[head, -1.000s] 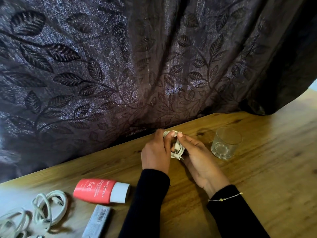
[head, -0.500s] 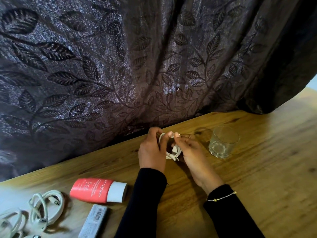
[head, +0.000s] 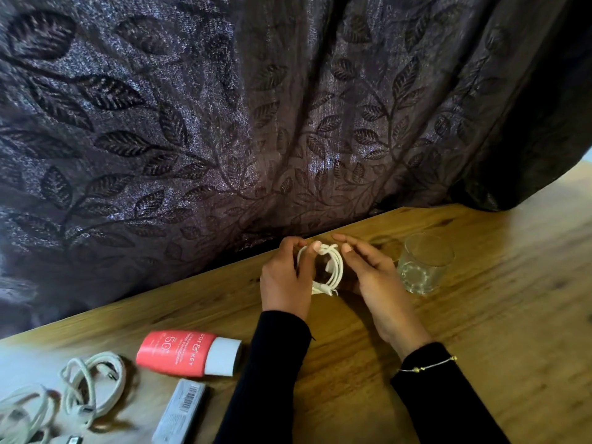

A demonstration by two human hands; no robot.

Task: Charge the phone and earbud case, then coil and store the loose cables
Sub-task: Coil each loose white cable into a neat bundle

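A dark leaf-patterned curtain hangs behind the wooden worktop, where the left hand and right hand each keep a closed grip on a small coiled white cable, beside a clear drinking glass.

The left hand covers the left side of the coiled white cable, so its full loop cannot be seen, and the cable's end plug at the bottom is too small to identify. At the near left corner, a loose white cable bundle is cut off by the picture's edge and blurred. The grey box runs off the bottom edge; its barcode label is unreadable. The curtain hides the desk's far edge.
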